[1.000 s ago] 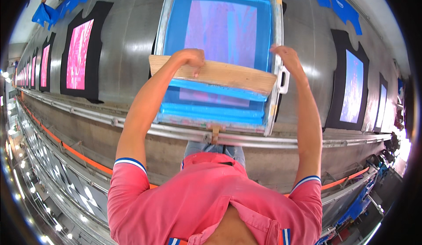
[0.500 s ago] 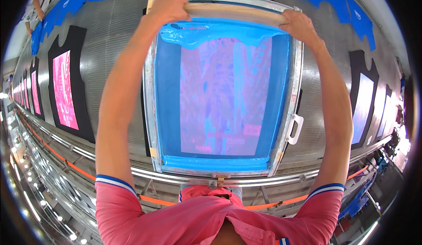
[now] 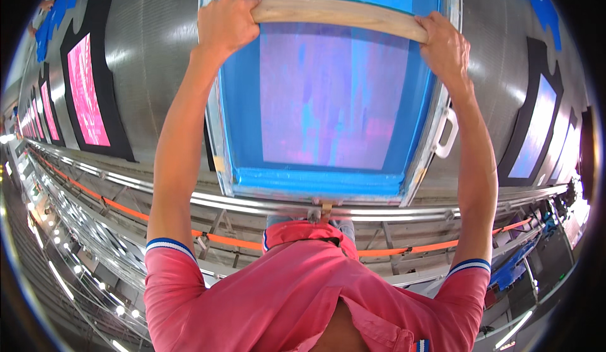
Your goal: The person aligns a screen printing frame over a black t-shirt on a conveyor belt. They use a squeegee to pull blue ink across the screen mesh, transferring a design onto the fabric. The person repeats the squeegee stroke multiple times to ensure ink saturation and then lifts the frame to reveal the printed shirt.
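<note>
Head view: left hand (image 3: 228,24) and right hand (image 3: 445,46) each curl fingers around 1 end of a wooden bar (image 3: 334,14) across the far part of a blue screen (image 3: 246,118).

Both hands grip a long pale wooden bar (image 3: 338,14), the left hand (image 3: 228,27) around its left end, the right hand (image 3: 447,48) around its right. The bar lies crosswise over the far part of a blue mesh screen (image 3: 328,99), whose middle is a purple-pink rectangle streaked with light blue. Glossy blue ink (image 3: 315,178) lines its near edge. A worn metal frame (image 3: 216,125) surrounds the screen, with a white handle (image 3: 447,132) on its right side. Black shirts lie on the grey table (image 3: 167,68) on both sides: a pink-printed one (image 3: 88,90) left, a blue-printed one (image 3: 535,123) right. An orange strip (image 3: 240,241) runs below the near rails (image 3: 372,213)
</note>
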A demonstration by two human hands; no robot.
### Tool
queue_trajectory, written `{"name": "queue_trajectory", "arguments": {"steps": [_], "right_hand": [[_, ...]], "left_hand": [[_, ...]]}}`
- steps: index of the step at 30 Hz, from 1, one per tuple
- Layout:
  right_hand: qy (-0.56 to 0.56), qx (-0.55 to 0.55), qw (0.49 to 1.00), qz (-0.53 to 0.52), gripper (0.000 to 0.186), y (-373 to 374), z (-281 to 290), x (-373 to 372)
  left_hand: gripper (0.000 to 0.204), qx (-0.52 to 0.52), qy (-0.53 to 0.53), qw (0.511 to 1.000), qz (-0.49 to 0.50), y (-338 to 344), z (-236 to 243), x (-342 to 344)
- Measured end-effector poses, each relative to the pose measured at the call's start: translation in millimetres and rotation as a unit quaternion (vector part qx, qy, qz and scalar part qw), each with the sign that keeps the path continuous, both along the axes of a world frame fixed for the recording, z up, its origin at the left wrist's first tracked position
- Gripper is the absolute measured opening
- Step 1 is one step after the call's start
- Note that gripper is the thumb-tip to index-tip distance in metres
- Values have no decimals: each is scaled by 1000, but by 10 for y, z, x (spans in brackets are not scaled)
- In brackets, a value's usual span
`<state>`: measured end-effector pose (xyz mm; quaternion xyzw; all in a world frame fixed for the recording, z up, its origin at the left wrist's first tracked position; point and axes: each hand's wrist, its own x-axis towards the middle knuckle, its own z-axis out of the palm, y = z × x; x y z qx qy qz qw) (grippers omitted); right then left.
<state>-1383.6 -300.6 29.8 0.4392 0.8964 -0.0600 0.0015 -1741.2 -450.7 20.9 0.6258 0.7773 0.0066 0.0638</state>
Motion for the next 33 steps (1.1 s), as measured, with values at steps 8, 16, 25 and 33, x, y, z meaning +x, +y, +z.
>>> {"name": "queue_trajectory", "arguments": {"steps": [8, 16, 25, 33], "right_hand": [[30, -36, 999, 21, 38, -1695, 105, 662], [75, -63, 995, 22, 35, -3315, 146, 1342], [63, -56, 996, 21, 30, -3471, 233, 1365], [56, -40, 997, 43, 20, -1980, 264, 867]], "left_hand": [[47, -7, -32, 999, 2, -1803, 41, 702], [42, 59, -76, 995, -38, -3407, -12, 1320], [43, 29, -61, 997, -31, -3467, 113, 1349], [36, -63, -62, 996, -3, -2045, 320, 738]]}}
